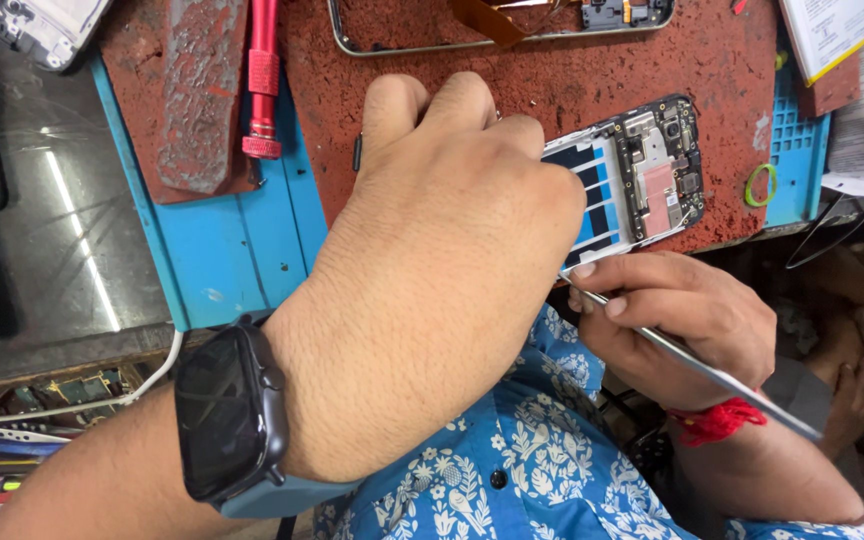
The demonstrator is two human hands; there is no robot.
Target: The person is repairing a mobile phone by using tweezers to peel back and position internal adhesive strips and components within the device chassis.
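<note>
Worn red matting (552,90) covers our desk over a blue mat (232,240). From the head view, our left hand (432,270) presses down on the opened phone (642,170) near the mat's right edge, fingers curled over it; whether they clasp it we cannot tell. Our right hand (682,315) pinches thin metal tweezers (692,365) at the phone's near edge. Its back is already off and the circuit board is exposed and still seated.

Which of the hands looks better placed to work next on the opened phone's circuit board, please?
Probably the right hand: it holds the thin metal tool beside the opened phone, while the left hand presses down on it.
</note>
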